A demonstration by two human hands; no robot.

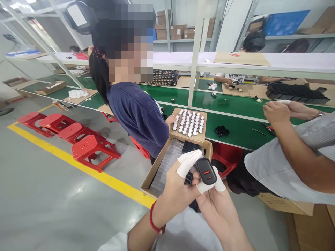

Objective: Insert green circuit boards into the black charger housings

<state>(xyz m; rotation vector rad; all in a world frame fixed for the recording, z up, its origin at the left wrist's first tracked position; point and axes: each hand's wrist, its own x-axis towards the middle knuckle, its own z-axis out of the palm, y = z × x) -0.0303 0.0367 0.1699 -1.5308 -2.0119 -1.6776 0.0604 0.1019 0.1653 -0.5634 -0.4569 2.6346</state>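
A black USB charger [206, 171] is held up before me, its end with two red-lined ports, one wide and one narrow, turned toward me. My left hand [180, 181] pinches it from the left, with white finger cots on the thumb and fingertips. From the right and below, my right hand [216, 198] also grips it, with white cots on its fingers. Behind my hands stands an open cardboard box [149, 179] lined with clear plastic trays [167, 167]. Several black housings [190, 146] lie in it, partly hidden by my left hand.
A board of white round parts [190, 122] rests on the green bench [235, 134] beyond the box. One person in blue [138, 111] stands left; another in grey [285, 164] works at right. Red stools [91, 150] line the floor. Black parts [221, 131] and tweezers [259, 131] lie on the bench.
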